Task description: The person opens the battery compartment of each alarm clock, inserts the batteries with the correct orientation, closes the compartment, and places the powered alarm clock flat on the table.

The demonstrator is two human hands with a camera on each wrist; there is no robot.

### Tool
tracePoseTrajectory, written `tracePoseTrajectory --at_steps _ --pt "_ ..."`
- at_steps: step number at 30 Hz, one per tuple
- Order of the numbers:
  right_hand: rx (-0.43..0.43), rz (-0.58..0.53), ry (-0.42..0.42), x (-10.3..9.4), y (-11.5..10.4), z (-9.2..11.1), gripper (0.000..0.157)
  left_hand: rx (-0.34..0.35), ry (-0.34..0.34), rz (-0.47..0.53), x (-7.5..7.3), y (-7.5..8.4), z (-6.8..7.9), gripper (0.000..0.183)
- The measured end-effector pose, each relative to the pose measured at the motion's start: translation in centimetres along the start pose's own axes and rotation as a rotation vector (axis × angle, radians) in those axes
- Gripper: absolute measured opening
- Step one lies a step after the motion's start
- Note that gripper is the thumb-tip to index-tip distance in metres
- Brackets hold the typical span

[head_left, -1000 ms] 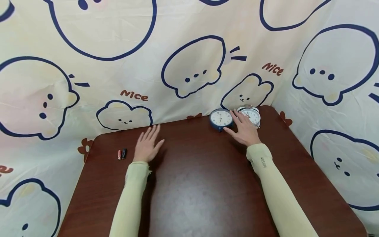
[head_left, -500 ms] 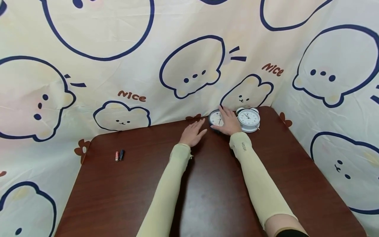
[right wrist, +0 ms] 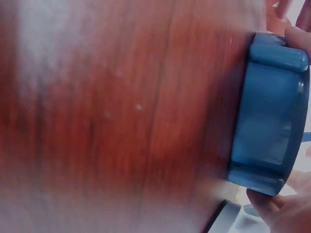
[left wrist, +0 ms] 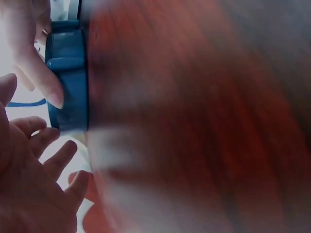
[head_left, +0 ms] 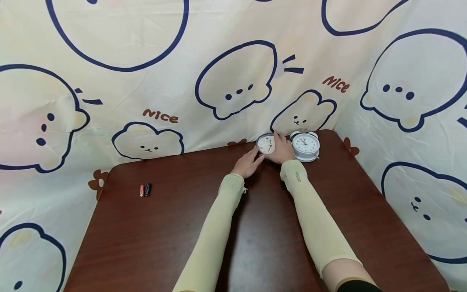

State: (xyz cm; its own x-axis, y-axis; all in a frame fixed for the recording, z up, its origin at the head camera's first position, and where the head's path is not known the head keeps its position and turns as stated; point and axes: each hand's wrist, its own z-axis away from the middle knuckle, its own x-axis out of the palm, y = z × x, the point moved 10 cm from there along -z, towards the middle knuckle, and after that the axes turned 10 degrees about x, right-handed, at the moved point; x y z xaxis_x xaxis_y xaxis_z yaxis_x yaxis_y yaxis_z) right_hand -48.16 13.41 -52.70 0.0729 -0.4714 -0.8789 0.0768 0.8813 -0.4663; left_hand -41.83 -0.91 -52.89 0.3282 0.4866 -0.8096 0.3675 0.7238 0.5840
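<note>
A round clock with a blue case and white dial [head_left: 265, 144] stands at the table's back edge. My right hand [head_left: 282, 151] grips it, the thumb across the front and the fingers at its right side. In the left wrist view that thumb [left wrist: 47, 86] lies against the blue case [left wrist: 74, 99]. My left hand [head_left: 248, 164] is at the clock's left side, fingers spread and slightly bent. Its fingertips [left wrist: 48, 135] are close to the case; whether they touch is hard to tell. The right wrist view shows the blue case [right wrist: 267, 114] resting on the table.
A white twin-bell alarm clock [head_left: 305, 145] stands just right of the blue clock. Two small batteries, one red [head_left: 142, 191] and one dark [head_left: 147, 189], lie on the left of the brown table [head_left: 175, 227]. Patterned cloth [head_left: 219, 134] hangs behind and at both sides.
My right hand has moved left from between the two clocks onto the blue clock. My left hand has moved right from near the batteries to the blue clock's left side.
</note>
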Motion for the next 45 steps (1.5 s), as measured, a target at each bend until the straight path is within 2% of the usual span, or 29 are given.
tracePoseTrajectory --at_steps 6,9,14,19,22,27,33,37,40,45 --pt "0.007 0.003 0.030 0.1 -0.8 1.2 0.124 -0.054 0.033 0.099 -0.1 -1.7 0.7 0.066" --pt "-0.001 0.007 0.048 0.6 -1.4 1.8 0.124 -0.079 0.065 0.193 -0.3 -2.5 1.0 0.067" --pt "0.001 -0.008 0.068 1.1 -2.3 2.8 0.125 -0.108 0.134 0.332 -0.6 -3.4 1.3 0.072" --pt "-0.002 0.003 0.082 1.3 -3.3 3.8 0.123 -0.135 0.215 0.429 -0.9 -4.0 1.9 0.068" --pt "-0.003 0.011 0.104 1.0 -3.8 4.4 0.120 -0.121 0.274 0.498 -1.1 -4.0 2.2 0.064" --pt "-0.050 0.010 0.149 0.2 -5.2 5.3 0.116 -0.085 0.393 0.679 -1.5 -4.0 2.4 0.054" --pt "-0.062 0.024 0.133 0.1 -6.3 6.4 0.116 -0.098 0.447 0.845 -1.6 -4.3 3.2 0.049" --pt "-0.075 -0.007 0.095 0.4 -6.6 6.9 0.118 -0.111 0.468 0.910 -1.8 -4.6 4.0 0.049" --pt "-0.100 -0.045 0.066 0.6 -6.9 7.1 0.117 -0.122 0.488 0.899 -2.3 -5.2 4.8 0.049" --pt "-0.139 -0.112 0.045 0.4 -7.3 7.4 0.103 -0.113 0.507 0.919 -3.2 -5.8 5.8 0.048"
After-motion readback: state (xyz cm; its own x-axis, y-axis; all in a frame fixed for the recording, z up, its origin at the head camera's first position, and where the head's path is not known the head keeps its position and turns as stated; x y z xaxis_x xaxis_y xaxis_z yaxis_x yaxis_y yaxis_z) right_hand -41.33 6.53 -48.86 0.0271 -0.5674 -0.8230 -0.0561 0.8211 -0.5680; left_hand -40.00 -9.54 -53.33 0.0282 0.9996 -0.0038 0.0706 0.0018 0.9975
